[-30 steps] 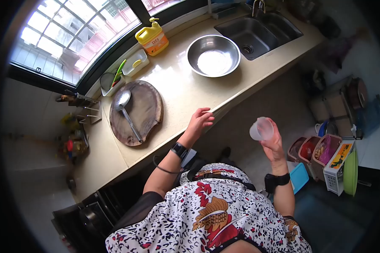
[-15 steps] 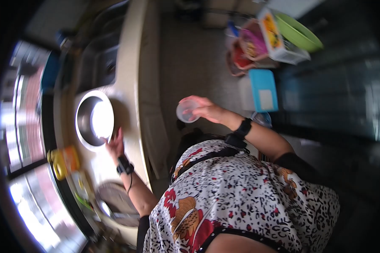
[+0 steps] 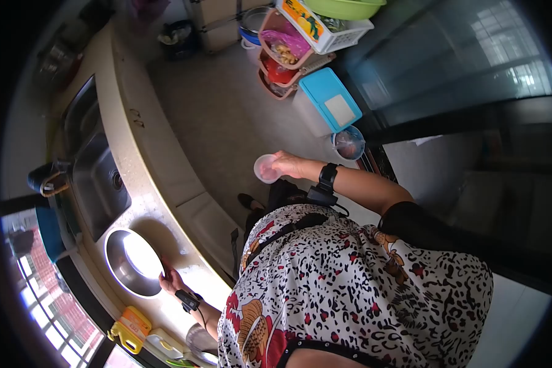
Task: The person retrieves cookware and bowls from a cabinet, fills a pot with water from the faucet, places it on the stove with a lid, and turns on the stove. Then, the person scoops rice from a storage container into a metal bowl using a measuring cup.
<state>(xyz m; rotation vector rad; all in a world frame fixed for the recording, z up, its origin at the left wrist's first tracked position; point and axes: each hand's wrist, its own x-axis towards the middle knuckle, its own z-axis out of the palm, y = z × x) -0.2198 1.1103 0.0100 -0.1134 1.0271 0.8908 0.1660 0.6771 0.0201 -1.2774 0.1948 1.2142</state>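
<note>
A shiny metal basin (image 3: 119,260) stands on the counter at the left, with bright light on its inner wall. My left hand (image 3: 173,282) holds its near rim, fingers curled at the edge. Out over the floor, my right hand (image 3: 288,164) grips a small translucent plastic cup (image 3: 266,169), tilted so that its round mouth faces the camera. Fingers show faintly through the cup, and I cannot make out any contents.
A double sink (image 3: 101,175) is set into the counter (image 3: 142,184) beyond the basin. A yellow jug (image 3: 130,329) stands near the window. Across the floor are a blue-lidded box (image 3: 330,98), stacked baskets (image 3: 282,52) and a lime-green basin (image 3: 343,7).
The view has turned, so the counter and basin appear lower and further left. My left hand stays at the basin's rim. My right hand still holds the cup.
</note>
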